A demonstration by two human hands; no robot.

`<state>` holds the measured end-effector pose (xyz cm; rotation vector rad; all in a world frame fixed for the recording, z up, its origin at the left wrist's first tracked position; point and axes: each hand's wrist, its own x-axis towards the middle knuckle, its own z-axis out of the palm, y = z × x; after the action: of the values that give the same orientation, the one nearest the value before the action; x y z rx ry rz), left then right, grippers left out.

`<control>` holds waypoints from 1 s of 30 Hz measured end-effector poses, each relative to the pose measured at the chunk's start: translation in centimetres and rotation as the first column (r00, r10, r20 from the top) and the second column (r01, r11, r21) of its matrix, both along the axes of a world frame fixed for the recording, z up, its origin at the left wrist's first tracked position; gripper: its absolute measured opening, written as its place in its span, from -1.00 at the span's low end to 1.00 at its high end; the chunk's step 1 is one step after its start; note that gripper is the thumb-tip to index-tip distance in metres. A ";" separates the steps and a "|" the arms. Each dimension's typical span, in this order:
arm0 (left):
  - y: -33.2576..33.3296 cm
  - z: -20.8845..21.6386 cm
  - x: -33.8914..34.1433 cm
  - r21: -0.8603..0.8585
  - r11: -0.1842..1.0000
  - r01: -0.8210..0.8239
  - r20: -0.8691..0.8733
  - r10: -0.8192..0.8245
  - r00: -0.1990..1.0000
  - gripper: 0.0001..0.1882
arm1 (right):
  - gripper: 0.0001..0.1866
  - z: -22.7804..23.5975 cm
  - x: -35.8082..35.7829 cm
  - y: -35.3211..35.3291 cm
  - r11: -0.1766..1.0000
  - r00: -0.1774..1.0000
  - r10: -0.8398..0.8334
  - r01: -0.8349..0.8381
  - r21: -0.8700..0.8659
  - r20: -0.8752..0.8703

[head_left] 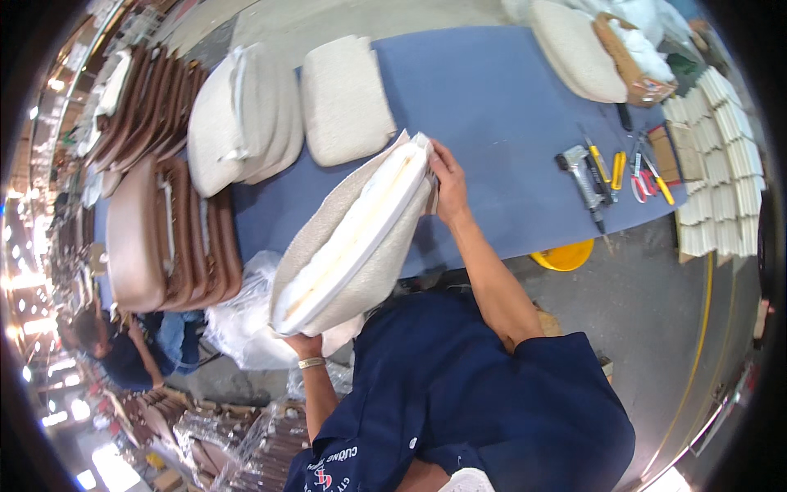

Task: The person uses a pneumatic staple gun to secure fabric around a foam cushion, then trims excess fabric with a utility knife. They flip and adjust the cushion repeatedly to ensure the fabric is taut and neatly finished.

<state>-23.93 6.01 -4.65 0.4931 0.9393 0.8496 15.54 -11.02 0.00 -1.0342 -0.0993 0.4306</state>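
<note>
Between both hands I hold a beige fabric seat cushion, tilted on edge above the near side of the table. Its cover gapes along one long side, where white padding and a pale edge strip show. My right hand grips the upper far end, thumb and fingers around the corner. At the lower near end, my left hand is closed on the cushion from beneath, most of its fingers hidden. Beyond it, a flat beige cushion piece lies on the blue table.
Stacked beige cushions and brown cushions stand at the left. Toward the right lie a staple gun, pliers, yellow-handled tools and a cardboard box. A yellow basin sits below the table edge. Another person works at lower left.
</note>
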 end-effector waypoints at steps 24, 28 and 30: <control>-23.8 13.6 46.9 0.456 0.257 0.852 -0.644 -0.565 0.515 -0.52 | -0.85 1.5 16.2 -16.4 0.984 0.957 -0.152 0.122 0.131 0.248; -25.0 13.9 47.0 0.460 0.277 0.843 -0.649 -0.543 0.533 -0.52 | -0.87 1.5 16.0 -16.9 0.960 0.969 -0.207 0.175 0.220 0.133; -25.2 13.9 47.1 0.472 0.264 0.841 -0.662 -0.525 0.536 -0.51 | -0.93 3.2 16.4 -16.3 0.960 0.962 -0.242 0.218 0.178 0.127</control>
<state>23.21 -19.15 9.26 1.7778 0.5101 0.2224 31.92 -27.30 3.21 -0.9024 -0.1420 0.1307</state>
